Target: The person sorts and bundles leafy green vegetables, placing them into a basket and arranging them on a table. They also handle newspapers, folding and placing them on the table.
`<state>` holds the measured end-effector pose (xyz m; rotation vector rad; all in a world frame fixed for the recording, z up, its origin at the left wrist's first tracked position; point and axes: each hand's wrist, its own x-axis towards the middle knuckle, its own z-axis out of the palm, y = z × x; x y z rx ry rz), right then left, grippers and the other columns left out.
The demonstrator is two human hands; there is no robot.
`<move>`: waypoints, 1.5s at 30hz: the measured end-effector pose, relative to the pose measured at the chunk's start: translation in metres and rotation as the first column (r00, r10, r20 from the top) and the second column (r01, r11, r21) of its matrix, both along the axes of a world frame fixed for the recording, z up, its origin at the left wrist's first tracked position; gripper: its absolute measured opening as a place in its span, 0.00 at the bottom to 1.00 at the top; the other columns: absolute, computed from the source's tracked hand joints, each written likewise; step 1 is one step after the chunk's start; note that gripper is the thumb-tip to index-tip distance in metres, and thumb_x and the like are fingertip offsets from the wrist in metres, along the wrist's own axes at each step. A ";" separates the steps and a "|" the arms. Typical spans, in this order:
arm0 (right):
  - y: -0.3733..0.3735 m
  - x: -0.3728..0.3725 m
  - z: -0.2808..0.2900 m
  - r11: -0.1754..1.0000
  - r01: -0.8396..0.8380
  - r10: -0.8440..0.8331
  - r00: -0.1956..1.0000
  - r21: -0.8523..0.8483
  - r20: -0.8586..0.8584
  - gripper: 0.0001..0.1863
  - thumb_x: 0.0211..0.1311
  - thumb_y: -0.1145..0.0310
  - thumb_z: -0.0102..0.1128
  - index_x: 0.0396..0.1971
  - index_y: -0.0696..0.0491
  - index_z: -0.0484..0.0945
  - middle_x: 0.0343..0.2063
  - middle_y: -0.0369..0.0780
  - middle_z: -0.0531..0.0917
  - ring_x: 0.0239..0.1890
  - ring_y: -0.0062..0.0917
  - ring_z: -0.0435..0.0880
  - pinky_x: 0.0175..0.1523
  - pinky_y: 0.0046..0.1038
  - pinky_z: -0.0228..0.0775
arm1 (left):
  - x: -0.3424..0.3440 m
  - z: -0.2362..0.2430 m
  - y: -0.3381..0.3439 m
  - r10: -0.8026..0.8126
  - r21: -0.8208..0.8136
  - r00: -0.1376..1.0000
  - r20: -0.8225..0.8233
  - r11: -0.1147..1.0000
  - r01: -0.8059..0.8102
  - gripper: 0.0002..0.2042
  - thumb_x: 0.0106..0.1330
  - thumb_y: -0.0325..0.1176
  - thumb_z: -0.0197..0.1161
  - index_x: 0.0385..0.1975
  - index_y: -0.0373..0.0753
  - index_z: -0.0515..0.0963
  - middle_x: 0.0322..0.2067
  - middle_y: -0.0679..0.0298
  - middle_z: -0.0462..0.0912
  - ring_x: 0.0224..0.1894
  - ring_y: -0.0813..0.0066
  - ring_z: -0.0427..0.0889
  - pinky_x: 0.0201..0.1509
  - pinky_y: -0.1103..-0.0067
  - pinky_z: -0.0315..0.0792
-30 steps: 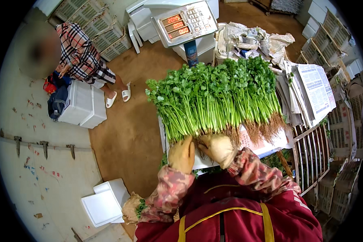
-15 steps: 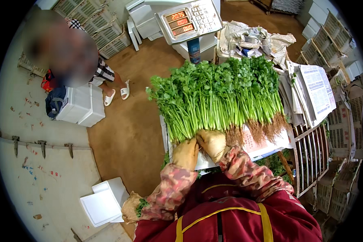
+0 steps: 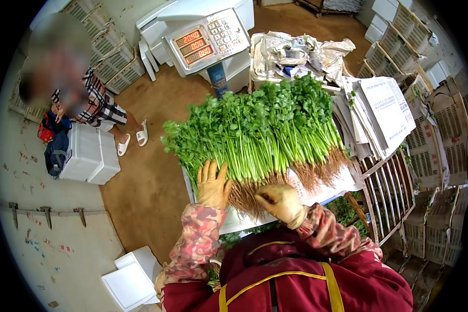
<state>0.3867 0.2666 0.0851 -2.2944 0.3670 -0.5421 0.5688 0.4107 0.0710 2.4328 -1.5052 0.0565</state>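
A wide row of long-stemmed leafy greens [image 3: 260, 130], like celery or coriander, lies on the weighing table, leaves away from me and brown roots [image 3: 247, 197] toward me. I wear tan gloves. My left hand [image 3: 211, 184] lies open on the left end of the row, fingers spread over the lower stems. My right hand [image 3: 281, 203] is curled closed beside the root ends near the middle; what its fingers hold, if anything, is hidden. Printed paper [image 3: 338, 186] shows under the greens. The scale display [image 3: 205, 41] stands lit behind them.
A stack of newspapers [image 3: 382, 112] lies right of the greens, above a metal rack [image 3: 387, 200]. Crumpled paper fills a crate [image 3: 256, 57] behind. A person [image 3: 96, 104] is at the far left by white foam boxes [image 3: 91, 153]. Plastic crates [image 3: 429, 151] stand at right.
My hands have parted: the left has moved left and spread out on the stems, the right has drawn slightly toward me. Roots at the left end now show. The whole view has shifted.
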 end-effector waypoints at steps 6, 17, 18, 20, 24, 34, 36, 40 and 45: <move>-0.062 -0.019 -0.019 0.929 0.135 -0.179 0.979 -0.344 -0.099 0.05 0.53 0.73 0.63 0.31 0.48 0.82 0.18 0.36 0.80 0.18 0.21 0.77 0.25 0.28 0.73 | -0.014 0.039 -0.005 0.028 0.050 0.999 0.022 0.998 -0.029 0.26 0.62 0.38 0.61 0.61 0.44 0.68 0.60 0.45 0.63 0.63 0.44 0.60 0.68 0.56 0.52; -0.060 -0.020 0.005 0.969 0.194 -0.217 0.964 -0.155 -0.156 0.08 0.55 0.63 0.64 0.26 0.51 0.78 0.16 0.39 0.77 0.16 0.29 0.77 0.24 0.31 0.72 | -0.017 0.074 -0.087 -0.341 0.052 0.940 0.024 0.939 0.340 0.24 0.62 0.36 0.62 0.59 0.39 0.69 0.59 0.49 0.66 0.64 0.50 0.62 0.69 0.59 0.53; -0.054 -0.019 0.001 0.955 0.187 -0.236 0.949 -0.230 -0.210 0.08 0.52 0.64 0.64 0.27 0.51 0.77 0.18 0.41 0.78 0.20 0.34 0.79 0.27 0.34 0.72 | -0.013 0.068 -0.103 -0.367 0.073 0.929 0.042 0.929 0.364 0.25 0.64 0.38 0.61 0.60 0.40 0.67 0.60 0.49 0.66 0.65 0.50 0.61 0.70 0.59 0.53; -0.060 -0.019 -0.017 0.950 0.108 -0.173 0.963 -0.292 -0.208 0.07 0.50 0.67 0.62 0.29 0.51 0.77 0.19 0.42 0.79 0.23 0.36 0.81 0.31 0.37 0.73 | -0.010 0.059 -0.137 -0.353 0.072 0.935 0.025 0.934 0.350 0.26 0.65 0.41 0.59 0.62 0.40 0.66 0.60 0.48 0.65 0.66 0.50 0.60 0.70 0.60 0.52; -0.076 -0.020 -0.018 0.956 0.059 -0.168 0.914 -0.289 -0.369 0.08 0.52 0.72 0.55 0.34 0.51 0.77 0.24 0.44 0.81 0.29 0.38 0.82 0.35 0.38 0.74 | 0.008 -0.003 -0.156 -0.335 0.183 0.941 -0.054 0.923 0.339 0.26 0.66 0.45 0.57 0.60 0.38 0.66 0.57 0.47 0.67 0.64 0.50 0.62 0.69 0.60 0.53; -0.103 -0.044 0.059 0.915 0.329 -0.322 0.944 -0.233 0.066 0.11 0.53 0.63 0.66 0.32 0.53 0.82 0.24 0.42 0.84 0.23 0.33 0.84 0.30 0.32 0.76 | -0.078 0.059 -0.147 -0.297 0.285 0.891 0.344 0.937 0.203 0.22 0.63 0.32 0.51 0.59 0.37 0.67 0.54 0.43 0.72 0.62 0.47 0.66 0.71 0.57 0.49; -0.101 -0.036 0.110 0.905 0.348 -0.232 0.886 -0.244 0.401 0.09 0.56 0.64 0.62 0.32 0.53 0.81 0.23 0.38 0.83 0.22 0.31 0.82 0.27 0.32 0.74 | -0.115 0.065 -0.147 -0.437 0.352 0.880 0.186 0.866 0.355 0.22 0.63 0.32 0.52 0.58 0.37 0.67 0.51 0.43 0.73 0.58 0.47 0.69 0.68 0.57 0.53; -0.060 -0.056 0.109 0.846 -0.006 0.023 0.999 -0.533 0.024 0.17 0.55 0.69 0.51 0.46 0.54 0.74 0.36 0.38 0.78 0.42 0.28 0.77 0.46 0.30 0.68 | -0.178 0.071 -0.156 -0.494 0.424 0.838 -0.231 0.724 0.544 0.21 0.62 0.34 0.52 0.56 0.36 0.68 0.45 0.43 0.77 0.51 0.47 0.74 0.62 0.56 0.61; -0.071 -0.094 0.095 0.828 -0.043 0.032 0.999 -0.559 -0.029 0.17 0.55 0.69 0.54 0.46 0.53 0.75 0.33 0.38 0.79 0.38 0.28 0.79 0.44 0.30 0.71 | -0.231 0.063 -0.216 -0.373 0.463 0.755 -0.540 0.618 0.636 0.20 0.62 0.35 0.52 0.53 0.35 0.70 0.37 0.43 0.81 0.43 0.46 0.81 0.54 0.55 0.70</move>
